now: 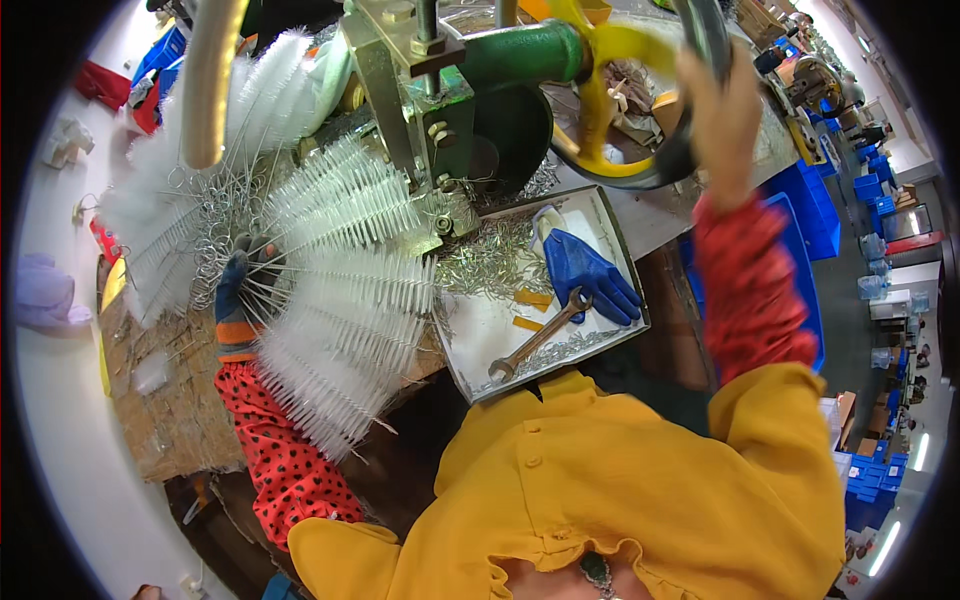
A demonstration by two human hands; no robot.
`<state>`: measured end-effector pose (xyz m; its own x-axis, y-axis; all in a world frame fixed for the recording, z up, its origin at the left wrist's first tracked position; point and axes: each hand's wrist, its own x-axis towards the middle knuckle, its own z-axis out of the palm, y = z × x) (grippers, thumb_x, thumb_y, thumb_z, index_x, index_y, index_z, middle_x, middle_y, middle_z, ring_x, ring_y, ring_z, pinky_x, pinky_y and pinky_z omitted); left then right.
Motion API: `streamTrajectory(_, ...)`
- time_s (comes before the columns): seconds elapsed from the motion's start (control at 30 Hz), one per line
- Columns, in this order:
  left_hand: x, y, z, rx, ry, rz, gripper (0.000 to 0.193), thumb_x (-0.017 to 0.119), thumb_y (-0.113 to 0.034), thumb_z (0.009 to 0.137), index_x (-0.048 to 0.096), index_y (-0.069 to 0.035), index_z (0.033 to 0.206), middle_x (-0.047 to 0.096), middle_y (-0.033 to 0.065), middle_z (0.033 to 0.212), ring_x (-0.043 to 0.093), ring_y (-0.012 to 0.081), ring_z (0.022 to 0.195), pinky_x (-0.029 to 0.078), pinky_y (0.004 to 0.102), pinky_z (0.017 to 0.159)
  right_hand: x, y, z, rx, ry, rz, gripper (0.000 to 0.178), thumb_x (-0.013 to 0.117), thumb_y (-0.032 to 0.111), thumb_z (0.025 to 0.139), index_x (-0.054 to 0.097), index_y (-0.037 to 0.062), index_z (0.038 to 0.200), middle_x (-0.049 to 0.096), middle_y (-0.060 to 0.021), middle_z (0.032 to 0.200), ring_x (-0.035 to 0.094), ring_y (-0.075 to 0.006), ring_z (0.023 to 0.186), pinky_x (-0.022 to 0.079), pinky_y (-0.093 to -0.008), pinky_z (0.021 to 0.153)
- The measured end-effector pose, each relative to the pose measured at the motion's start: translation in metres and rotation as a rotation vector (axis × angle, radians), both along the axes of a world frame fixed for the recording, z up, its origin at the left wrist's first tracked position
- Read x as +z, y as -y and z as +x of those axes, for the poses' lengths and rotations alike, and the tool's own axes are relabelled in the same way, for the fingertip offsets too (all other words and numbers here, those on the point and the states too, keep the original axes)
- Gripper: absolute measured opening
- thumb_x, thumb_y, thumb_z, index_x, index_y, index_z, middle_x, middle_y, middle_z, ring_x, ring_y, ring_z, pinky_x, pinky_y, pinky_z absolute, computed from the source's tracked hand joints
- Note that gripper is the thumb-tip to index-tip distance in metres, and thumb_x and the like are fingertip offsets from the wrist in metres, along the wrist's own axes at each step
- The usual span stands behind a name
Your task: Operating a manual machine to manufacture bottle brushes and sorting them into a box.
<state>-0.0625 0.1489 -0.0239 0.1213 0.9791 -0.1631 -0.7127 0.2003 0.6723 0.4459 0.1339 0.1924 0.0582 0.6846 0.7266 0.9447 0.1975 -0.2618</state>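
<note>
At the left of the bench, my left hand [236, 292] wears a dark glove with an orange cuff. It is closed round the thin wire stems of a bunch of white bristle brushes [345, 290], which fan out to the right. More white brushes [160, 215] with looped wire ends lie just beyond and left of it. My bare right hand [725, 125], smeared by motion, is at the rim of a handwheel [597, 110] with yellow spokes and a black rim. Its fingers seem wrapped round the rim. A green machine [525, 55] carries the wheel.
Before the machine stands a shallow tray [462, 362] with wire clippings, a blue glove [585, 268] and an open-ended wrench [540, 335]. A curved lamp tube [207, 90] hangs at upper left. Blue bins [805, 210] stand right, beside my right sleeve. The wooden bench [165, 415] has a rough front edge.
</note>
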Motion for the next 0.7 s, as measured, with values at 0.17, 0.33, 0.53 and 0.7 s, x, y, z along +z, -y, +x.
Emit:
streamTrajectory(0.17, 0.0, -0.002, -0.001, 0.067, 0.012, -0.022, 0.038, 0.054, -0.013, 0.095, 0.047, -0.002, 0.132, 0.056, 0.0192, 0.127, 0.056, 0.0315, 0.116, 0.046, 0.0467, 0.104, -0.097, 0.011, 0.016, 0.072, -0.4, 0.277, 0.037, 0.067, 0.022, 0.086, 0.052, -0.0005, 0.111, 0.061, -0.0146, 0.081, 0.062, -0.0296, 0.074, 0.048, -0.0399, 0.071)
streamTrajectory(0.33, 0.001, -0.008, -0.001, 0.11, 0.029, -0.04, 0.033, 0.055, -0.009, 0.095, 0.049, -0.001, 0.126, 0.058, 0.0215, 0.123, 0.059, 0.0337, 0.112, 0.05, 0.047, 0.099, -0.016, -0.02, 0.041, 0.063, -0.175, 0.038, 0.029, 0.063, 0.022, 0.085, 0.057, 0.0002, 0.103, 0.062, -0.0165, 0.081, 0.062, -0.0308, 0.074, 0.048, -0.0393, 0.068)
streamTrajectory(0.53, 0.003, -0.019, -0.002, 0.123, 0.0, -0.06, 0.029, 0.056, -0.008, 0.094, 0.051, -0.001, 0.122, 0.059, 0.0225, 0.119, 0.06, 0.0356, 0.109, 0.051, 0.0469, 0.097, 0.08, -0.087, 0.024, 0.04, 0.171, -0.234, 0.023, 0.061, 0.018, 0.079, 0.066, -0.0036, 0.075, 0.056, -0.0152, 0.06, 0.059, -0.0285, 0.057, 0.046, -0.0377, 0.053)
streamTrajectory(0.7, -0.007, -0.024, -0.009, 0.095, 0.004, -0.003, 0.031, 0.058, -0.009, 0.094, 0.051, -0.001, 0.123, 0.06, 0.0205, 0.118, 0.06, 0.0357, 0.109, 0.051, 0.0478, 0.098, 0.104, -0.149, 0.046, 0.421, 0.507, -0.309, 0.019, 0.062, 0.016, 0.077, 0.068, -0.002, 0.073, 0.055, -0.0121, 0.057, 0.061, -0.0233, 0.058, 0.046, -0.0353, 0.053)
